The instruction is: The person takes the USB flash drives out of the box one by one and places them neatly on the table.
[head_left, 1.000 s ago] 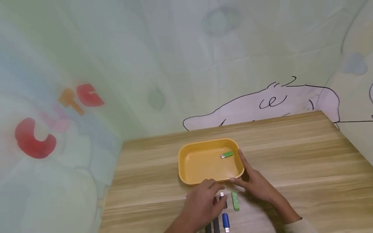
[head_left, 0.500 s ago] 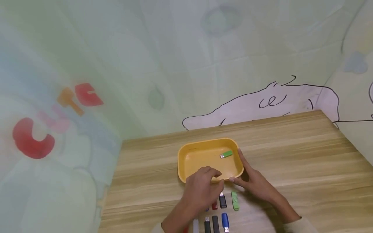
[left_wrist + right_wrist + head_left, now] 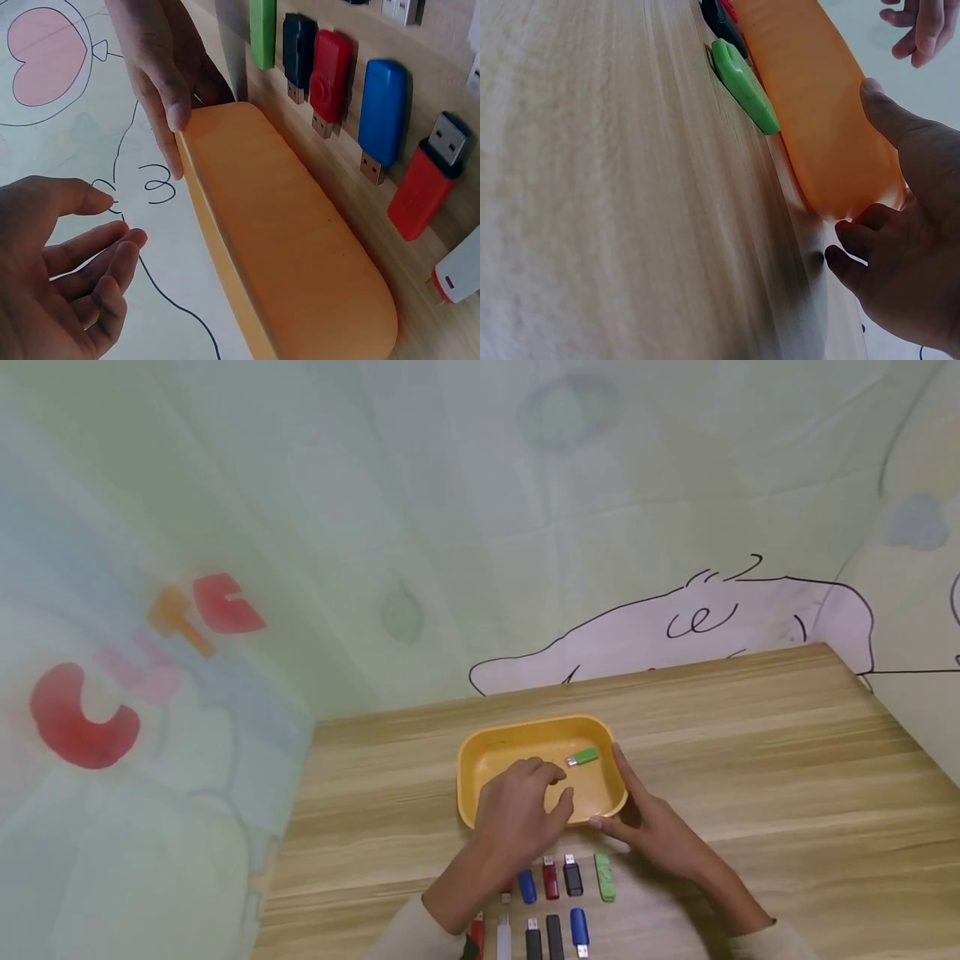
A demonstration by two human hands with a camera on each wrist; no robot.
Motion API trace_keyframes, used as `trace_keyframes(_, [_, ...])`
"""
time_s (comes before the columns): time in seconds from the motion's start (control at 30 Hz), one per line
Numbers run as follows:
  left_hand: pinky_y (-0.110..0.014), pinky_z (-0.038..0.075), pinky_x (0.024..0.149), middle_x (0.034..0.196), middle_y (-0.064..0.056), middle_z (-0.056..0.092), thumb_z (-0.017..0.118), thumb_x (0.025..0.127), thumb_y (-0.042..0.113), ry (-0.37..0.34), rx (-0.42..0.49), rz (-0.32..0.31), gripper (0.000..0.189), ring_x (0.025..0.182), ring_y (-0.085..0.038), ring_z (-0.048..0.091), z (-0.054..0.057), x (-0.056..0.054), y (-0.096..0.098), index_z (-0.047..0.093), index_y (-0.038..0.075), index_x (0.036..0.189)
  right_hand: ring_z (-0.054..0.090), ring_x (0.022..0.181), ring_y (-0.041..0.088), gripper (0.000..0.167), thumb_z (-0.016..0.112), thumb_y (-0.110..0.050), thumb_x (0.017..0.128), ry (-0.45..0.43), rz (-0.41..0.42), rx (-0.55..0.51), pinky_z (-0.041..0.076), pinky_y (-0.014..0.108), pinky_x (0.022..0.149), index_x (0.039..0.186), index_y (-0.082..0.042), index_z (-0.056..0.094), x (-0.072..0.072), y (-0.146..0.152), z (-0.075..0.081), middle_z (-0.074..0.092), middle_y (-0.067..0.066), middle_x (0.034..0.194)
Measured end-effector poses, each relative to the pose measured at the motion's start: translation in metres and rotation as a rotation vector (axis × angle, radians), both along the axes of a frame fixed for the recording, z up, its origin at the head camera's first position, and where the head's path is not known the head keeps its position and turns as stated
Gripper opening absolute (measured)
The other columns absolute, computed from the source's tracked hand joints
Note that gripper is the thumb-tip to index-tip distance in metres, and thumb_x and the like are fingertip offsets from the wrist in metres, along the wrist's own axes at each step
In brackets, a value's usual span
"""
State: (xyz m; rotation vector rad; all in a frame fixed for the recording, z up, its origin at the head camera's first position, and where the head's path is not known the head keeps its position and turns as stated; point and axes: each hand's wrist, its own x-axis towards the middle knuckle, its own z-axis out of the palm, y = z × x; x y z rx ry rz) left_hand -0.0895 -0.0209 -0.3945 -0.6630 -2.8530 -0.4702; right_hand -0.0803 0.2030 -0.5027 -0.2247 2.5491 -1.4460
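Observation:
A yellow plastic tray [image 3: 543, 727] stands on the wooden table, with one green USB stick [image 3: 582, 757] lying inside near its right end. My right hand [image 3: 657, 832] grips the tray's near right corner, thumb at the near rim and fingers along the right side. Over the tray hovers my left hand [image 3: 516, 807], fingers loosely bent and apart from the thumb; in the left wrist view nothing shows between them. In front of the tray lie two rows of USB sticks, among them a light green one [image 3: 604, 877], a black one [image 3: 573, 877] and a blue one [image 3: 580, 928].
The wooden table [image 3: 750, 752] reaches back to a printed cloth backdrop [image 3: 450, 527]. My left forearm passes above the left ends of the rows, hiding part of them. Red [image 3: 331, 75] and blue USB sticks [image 3: 382, 112] lie close along the tray's near side.
My left hand has moved forward from above the USB sticks to over the tray, uncovering more of the rows. My right hand stays at the tray's corner.

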Motion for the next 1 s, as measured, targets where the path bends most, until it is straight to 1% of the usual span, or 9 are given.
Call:
trace_keyframes(0.17, [-0.015,0.049,0.061,0.100,0.004,0.077,0.075,0.097,0.036,-0.034,-0.024,0.012,0.024,0.077,-0.007,0.064,-0.002,-0.009,0.008,0.080,0.016,0.109,0.051,0.144,0.041,0.111,0.076,-0.054,0.094,-0.004,-0.005,-0.004,0.036,0.066,0.120,0.170,-0.039,-0.003,0.001,0.000,0.001,0.032,0.026,0.169])
trace_keyframes(0.37, [-0.013,0.043,0.058,0.099,0.003,0.074,0.073,0.099,0.037,-0.074,-0.046,0.027,0.026,0.072,-0.006,0.054,-0.004,-0.020,0.015,0.079,0.015,0.112,0.046,0.148,0.044,0.110,0.075,-0.056,0.095,-0.001,0.000,0.000,0.033,0.066,0.121,0.170,-0.040,-0.004,0.001,-0.002,0.001,0.028,0.025,0.172])
trace_keyframes(0.47, [-0.013,0.042,0.057,0.098,0.003,0.073,0.073,0.099,0.036,-0.081,-0.052,0.033,0.025,0.070,-0.005,0.053,-0.005,-0.026,0.019,0.079,0.015,0.112,0.045,0.149,0.045,0.111,0.075,-0.056,0.094,0.007,0.002,0.002,0.032,0.066,0.121,0.170,-0.039,-0.004,0.000,-0.002,0.001,0.029,0.026,0.171])
trace_keyframes(0.63, [-0.014,0.038,0.052,0.091,0.004,0.069,0.073,0.099,0.035,-0.089,-0.069,0.028,0.024,0.066,-0.005,0.051,-0.008,-0.037,0.026,0.079,0.014,0.110,0.046,0.148,0.046,0.111,0.075,-0.055,0.094,0.019,0.002,0.000,0.034,0.066,0.120,0.170,-0.039,-0.003,-0.001,-0.001,0.001,0.031,0.027,0.170])
trace_keyframes(0.77, [-0.014,0.037,0.050,0.087,0.004,0.065,0.072,0.100,0.036,-0.114,-0.096,0.028,0.025,0.064,-0.005,0.050,-0.012,-0.042,0.029,0.079,0.014,0.110,0.048,0.146,0.045,0.110,0.075,-0.054,0.095,0.018,0.004,-0.006,0.034,0.067,0.120,0.170,-0.038,-0.003,0.000,-0.001,0.000,0.031,0.027,0.170])
trace_keyframes(1.0, [-0.016,0.036,0.046,0.083,0.005,0.061,0.072,0.100,0.033,-0.156,-0.127,0.031,0.022,0.058,-0.005,0.050,-0.019,-0.053,0.032,0.078,0.012,0.106,0.044,0.149,0.048,0.110,0.076,-0.054,0.095,0.005,-0.001,0.000,0.031,0.068,0.121,0.170,-0.040,-0.003,0.000,-0.001,0.000,0.030,0.027,0.170])
